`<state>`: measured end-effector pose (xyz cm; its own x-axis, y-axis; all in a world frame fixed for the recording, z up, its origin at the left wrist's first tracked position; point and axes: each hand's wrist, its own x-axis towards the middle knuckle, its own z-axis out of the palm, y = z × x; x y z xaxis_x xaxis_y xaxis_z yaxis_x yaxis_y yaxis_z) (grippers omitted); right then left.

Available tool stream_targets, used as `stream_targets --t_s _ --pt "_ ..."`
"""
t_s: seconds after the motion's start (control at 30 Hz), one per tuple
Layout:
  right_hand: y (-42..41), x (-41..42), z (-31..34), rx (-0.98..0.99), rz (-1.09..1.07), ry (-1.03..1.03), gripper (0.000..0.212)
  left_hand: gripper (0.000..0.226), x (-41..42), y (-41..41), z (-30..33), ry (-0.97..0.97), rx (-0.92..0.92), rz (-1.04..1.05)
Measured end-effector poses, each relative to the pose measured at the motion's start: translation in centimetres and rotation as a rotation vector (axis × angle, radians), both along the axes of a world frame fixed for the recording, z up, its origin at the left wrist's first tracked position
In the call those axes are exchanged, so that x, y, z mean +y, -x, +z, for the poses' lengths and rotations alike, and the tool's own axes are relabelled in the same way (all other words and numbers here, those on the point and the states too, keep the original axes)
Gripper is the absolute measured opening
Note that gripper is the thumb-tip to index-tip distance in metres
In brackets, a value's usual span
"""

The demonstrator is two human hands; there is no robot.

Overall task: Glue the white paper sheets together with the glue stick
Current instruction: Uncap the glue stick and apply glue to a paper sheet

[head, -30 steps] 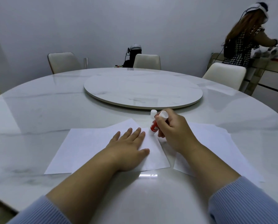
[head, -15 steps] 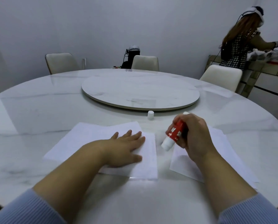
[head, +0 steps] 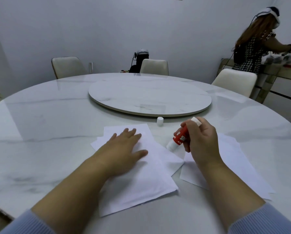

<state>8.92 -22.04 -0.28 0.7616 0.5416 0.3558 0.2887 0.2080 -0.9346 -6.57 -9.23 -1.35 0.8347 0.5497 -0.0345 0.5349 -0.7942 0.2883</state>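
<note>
Your left hand [head: 124, 147] lies flat, fingers spread, on the stack of white paper sheets [head: 141, 179], which has slid closer to you and turned within the last second. Your right hand [head: 200, 142], fingers wrapped around the red glue stick [head: 179, 136], has tipped its white end down to the sheet's edge. Gluing looks ready to begin. Its small white cap [head: 160, 120] stands on the marble table [head: 48, 124], beyond the sheets.

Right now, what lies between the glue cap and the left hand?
Head view: bare table, then the far edge of the paper under the left hand; the cap stands off it.
</note>
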Motion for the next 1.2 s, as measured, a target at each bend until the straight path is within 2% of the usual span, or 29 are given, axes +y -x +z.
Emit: stream_targets --t_s 0.17,0.27,0.6,0.73,0.93,1.03,1.1,1.17,1.2 --pt "0.7 2.3 -0.2 -0.045 0.172 0.108 0.012 0.062 -0.2 -0.6 -1.6 -0.062 0.079 -0.003" --pt "0.6 3.8 -0.3 -0.226 0.273 0.258 0.012 0.062 -0.1 -0.7 -1.8 -0.076 0.084 -0.002" --pt "1.0 4.5 -0.2 -0.419 0.318 0.376 0.013 0.061 0.1 -0.9 -1.7 -0.059 0.098 -0.009" --pt "1.2 2.2 0.6 -0.411 0.299 0.361 0.032 0.059 0.2 -0.8 -1.7 -0.048 0.1 -0.011" --pt "2.4 -0.7 1.0 -0.292 0.533 0.376 0.023 0.059 0.1 -0.9 -1.8 -0.054 0.092 -0.003" --pt "2.4 -1.3 0.8 -0.165 0.618 0.342 0.018 0.058 0.1 -0.9 -1.7 -0.049 0.102 -0.009" --pt "1.5 -1.1 0.5 -0.005 0.57 0.164 0.02 0.056 0.4 -0.8 -1.2 -0.028 0.13 -0.05" --pt "0.4 -0.8 0.4 0.158 0.426 -0.019 0.024 0.054 0.8 -0.4 0.1 0.011 0.206 -0.134" --pt "0.0 -0.7 0.3 0.176 0.343 -0.065 0.025 0.057 0.9 -0.1 0.8 0.049 0.219 -0.174"
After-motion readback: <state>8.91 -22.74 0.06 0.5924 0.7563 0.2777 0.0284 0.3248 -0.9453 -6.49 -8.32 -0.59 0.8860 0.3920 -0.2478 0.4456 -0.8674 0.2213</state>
